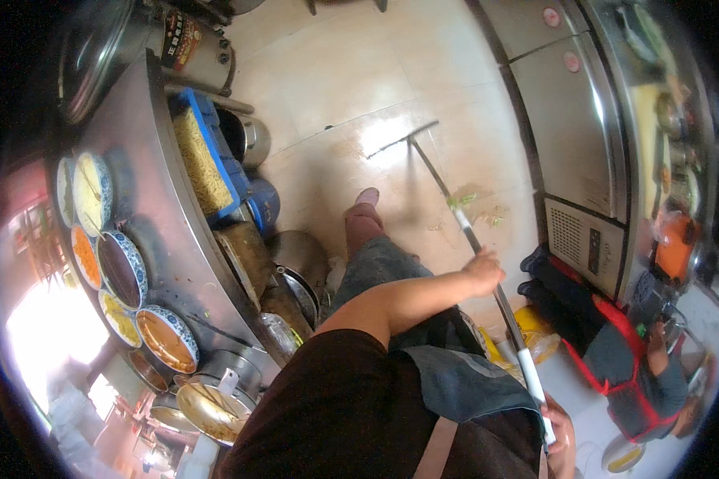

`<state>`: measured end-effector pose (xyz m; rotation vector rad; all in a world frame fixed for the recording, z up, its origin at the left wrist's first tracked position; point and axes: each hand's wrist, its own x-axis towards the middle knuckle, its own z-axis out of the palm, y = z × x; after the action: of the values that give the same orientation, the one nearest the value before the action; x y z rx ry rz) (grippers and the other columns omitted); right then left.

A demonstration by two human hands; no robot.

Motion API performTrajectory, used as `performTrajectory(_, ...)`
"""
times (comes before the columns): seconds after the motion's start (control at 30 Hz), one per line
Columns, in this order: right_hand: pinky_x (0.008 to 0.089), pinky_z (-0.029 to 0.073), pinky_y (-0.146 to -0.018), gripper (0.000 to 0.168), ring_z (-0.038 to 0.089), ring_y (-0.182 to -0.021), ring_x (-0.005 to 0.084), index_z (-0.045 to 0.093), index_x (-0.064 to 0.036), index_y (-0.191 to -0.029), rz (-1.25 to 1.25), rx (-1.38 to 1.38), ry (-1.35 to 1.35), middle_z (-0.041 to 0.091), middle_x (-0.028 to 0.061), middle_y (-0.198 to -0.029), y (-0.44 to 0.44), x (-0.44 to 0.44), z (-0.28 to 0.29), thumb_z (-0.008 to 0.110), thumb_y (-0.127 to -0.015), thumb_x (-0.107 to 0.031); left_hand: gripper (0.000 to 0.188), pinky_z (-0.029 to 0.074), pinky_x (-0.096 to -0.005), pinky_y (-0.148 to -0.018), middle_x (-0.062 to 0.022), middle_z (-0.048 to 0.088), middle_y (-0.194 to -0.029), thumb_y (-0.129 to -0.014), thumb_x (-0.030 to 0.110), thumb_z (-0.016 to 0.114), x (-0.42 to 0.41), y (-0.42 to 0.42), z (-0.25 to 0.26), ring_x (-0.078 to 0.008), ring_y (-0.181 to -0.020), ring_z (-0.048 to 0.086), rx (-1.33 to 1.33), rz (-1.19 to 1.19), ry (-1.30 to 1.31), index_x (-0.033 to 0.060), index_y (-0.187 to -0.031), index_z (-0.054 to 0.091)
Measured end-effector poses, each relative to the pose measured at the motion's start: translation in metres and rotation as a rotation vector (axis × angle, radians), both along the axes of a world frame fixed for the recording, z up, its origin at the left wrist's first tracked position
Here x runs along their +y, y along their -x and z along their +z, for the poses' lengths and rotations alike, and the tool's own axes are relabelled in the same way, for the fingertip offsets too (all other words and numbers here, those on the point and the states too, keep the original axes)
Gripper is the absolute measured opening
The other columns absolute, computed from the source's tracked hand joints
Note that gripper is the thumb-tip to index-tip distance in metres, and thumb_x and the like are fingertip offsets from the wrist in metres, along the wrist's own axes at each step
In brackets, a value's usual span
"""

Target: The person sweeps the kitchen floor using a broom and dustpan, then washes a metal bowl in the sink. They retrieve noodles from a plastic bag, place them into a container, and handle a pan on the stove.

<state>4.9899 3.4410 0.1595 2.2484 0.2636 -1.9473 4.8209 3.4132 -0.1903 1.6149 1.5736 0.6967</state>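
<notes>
A long-handled floor squeegee point(403, 141) lies across the middle, its thin blade touching the tiled floor. My left hand point(485, 272) is closed around the dark middle of the handle, with my forearm reaching over from the left. Near my body, my right hand point(558, 422) grips the white upper end of the handle; part of this hand is hidden by the handle and my apron point(473, 383). Green vegetable scraps point(464, 199) are on the wet floor beside the shaft, with small bits scattered nearby.
At left, a steel counter point(174, 239) carries bowls of food; a blue crate of noodles point(207, 161), pots and boards stand along it. Steel cabinets point(566, 120) line the right. A co-worker point(623, 365) and yellow containers point(530, 329) are at lower right.
</notes>
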Motion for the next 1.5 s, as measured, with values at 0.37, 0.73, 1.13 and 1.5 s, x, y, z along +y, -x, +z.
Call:
performTrajectory(0.37,0.0211,0.037,-0.037,0.073,0.047,-0.045,0.0123,0.034,-0.008,-0.135,0.583,0.121,0.0,0.05,0.0047,-0.061,0.054,0.015,-0.043,0.055,-0.066,0.006,0.012,0.045,-0.0397,-0.08,-0.0116,0.062,-0.085,-0.075,0.01,0.052,-0.037,0.086,-0.019,-0.0284,-0.088,0.056,-0.013,0.225,0.105,0.0124,-0.079,0.064)
performTrajectory(0.73,0.0216,0.041,-0.043,0.067,0.047,-0.051,0.0088,0.024,-0.015,-0.14,1.142,0.766,-0.16,0.051,0.0032,-0.072,0.327,-0.044,-0.243,0.057,-0.082,-0.005,0.032,0.042,-0.0398,-0.087,-0.0158,0.055,-0.108,-0.072,0.005,0.061,-0.189,0.39,-0.126,-0.0336,-0.103,0.05,0.473,0.627,0.334,0.0082,-0.104,0.059)
performTrajectory(1.13,0.0188,0.037,-0.04,0.064,0.046,-0.048,0.0066,0.036,-0.018,-0.136,0.423,0.42,0.076,0.051,0.0009,-0.069,0.082,-0.022,-0.136,0.059,-0.078,-0.002,0.017,0.037,-0.0424,-0.085,-0.0093,0.061,-0.077,-0.069,0.013,0.057,-0.094,0.147,-0.092,-0.0297,-0.091,0.054,0.193,0.216,0.104,0.0139,-0.084,0.066)
performTrajectory(1.5,0.0207,0.035,-0.041,0.07,0.05,-0.055,0.0128,0.037,-0.012,-0.134,-0.311,0.169,0.018,0.053,0.0078,-0.072,-0.2,-0.107,-0.011,0.058,-0.071,0.007,0.026,0.026,-0.0519,-0.098,-0.0112,0.058,-0.1,-0.072,0.013,0.06,-0.058,-0.193,-0.029,-0.0299,-0.108,0.047,0.05,-0.38,0.056,0.0168,-0.098,0.065)
